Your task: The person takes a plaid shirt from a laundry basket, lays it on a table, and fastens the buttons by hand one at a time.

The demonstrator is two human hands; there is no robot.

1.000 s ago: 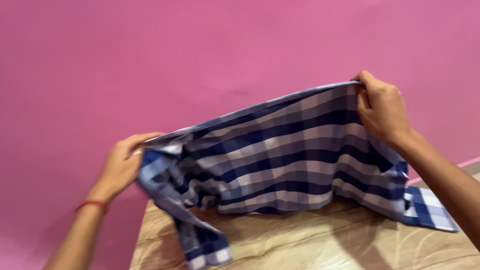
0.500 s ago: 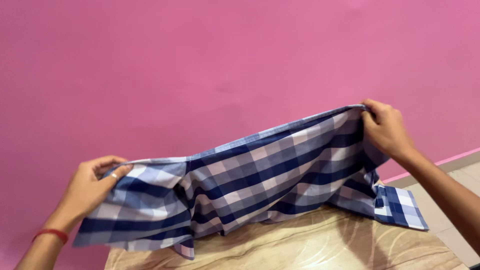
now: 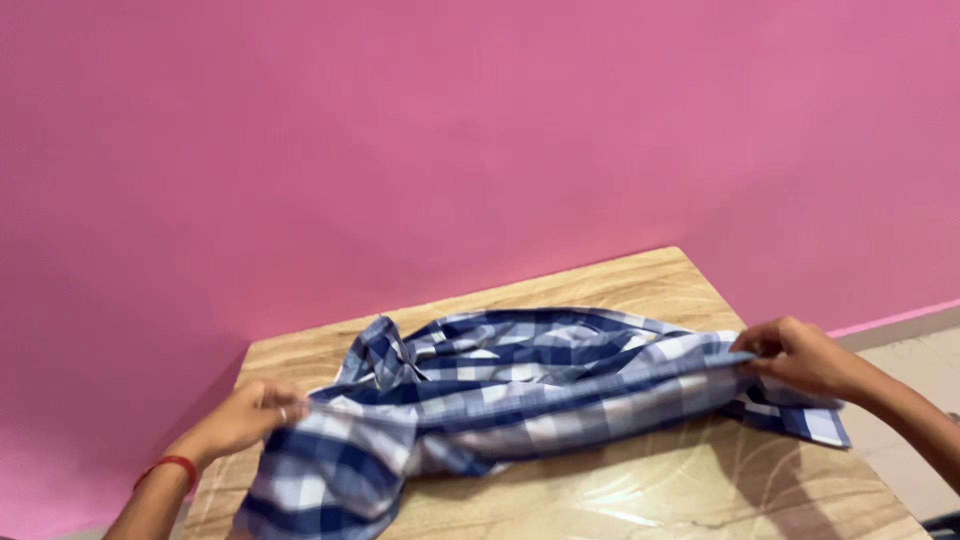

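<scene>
A blue and white checked shirt (image 3: 520,385) lies rumpled across a wooden table (image 3: 640,285). My left hand (image 3: 245,418), with a ring and a red thread at the wrist, pinches the shirt's edge at the table's left side. My right hand (image 3: 800,355) grips the cloth at the right side, just above the tabletop. The fabric is stretched in a band between the two hands. A cuffed part of the shirt hangs past the right hand, and another part droops over the table's front left.
A plain pink wall (image 3: 450,140) stands right behind the table. At the far right is a strip of pale tiled floor (image 3: 920,350) with a pink skirting line. The table's glossy top shows at the back and front right.
Both hands have come down from holding the shirt spread in the air to the tabletop. The shirt now rests on the table, bunched instead of hanging open.
</scene>
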